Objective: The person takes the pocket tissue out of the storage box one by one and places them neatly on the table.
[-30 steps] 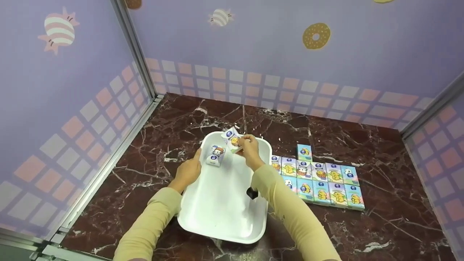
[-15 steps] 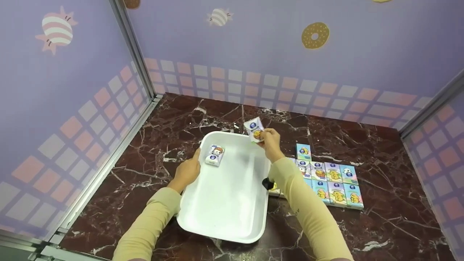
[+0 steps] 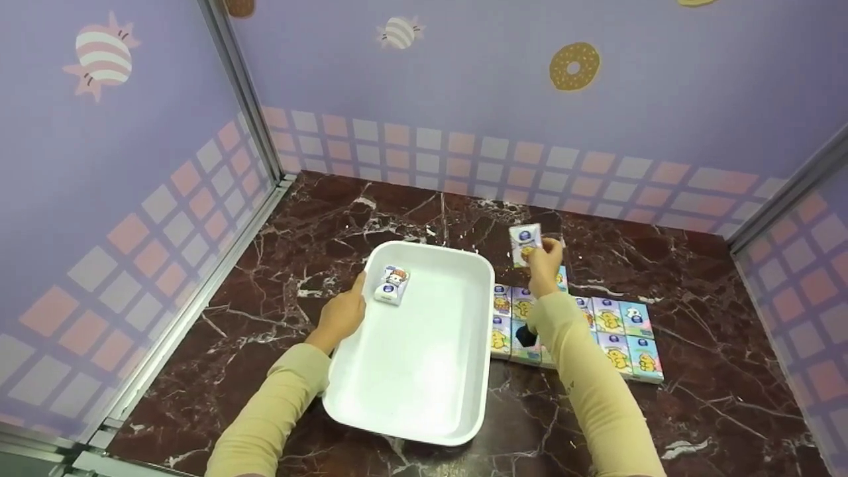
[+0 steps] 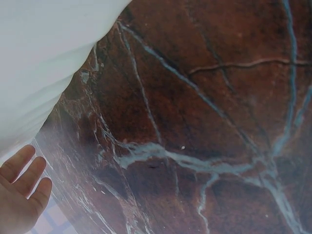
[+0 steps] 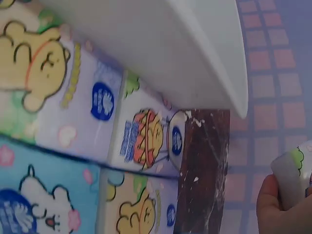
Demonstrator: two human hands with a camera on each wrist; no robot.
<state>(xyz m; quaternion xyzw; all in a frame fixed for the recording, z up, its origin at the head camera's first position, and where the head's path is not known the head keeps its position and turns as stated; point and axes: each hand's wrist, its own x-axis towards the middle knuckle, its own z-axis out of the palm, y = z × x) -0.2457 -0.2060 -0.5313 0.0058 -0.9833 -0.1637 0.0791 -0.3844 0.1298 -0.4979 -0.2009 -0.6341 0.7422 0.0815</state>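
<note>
A white tray (image 3: 411,371) lies on the table, with one tissue pack (image 3: 392,285) in its far left part. My left hand (image 3: 343,317) rests against the tray's left side; in the left wrist view its fingers (image 4: 33,178) are extended beside the tray's outer wall. My right hand (image 3: 546,265) pinches a white and purple tissue pack (image 3: 525,237) in the air, right of the tray's far right corner. At the right edge of the right wrist view, part of that hand (image 5: 278,214) shows with the held pack (image 5: 291,176).
Two rows of tissue packs (image 3: 609,317) lie side by side along the tray's right, partly hidden by my right arm. One blue pack (image 3: 562,275) sits behind them, mostly covered by my hand. Purple panels (image 3: 430,79) enclose the marbled table (image 3: 331,218).
My right hand has carried the tissue pack from above the tray to the right, out past its rim. The left hand and the tray have stayed in place.
</note>
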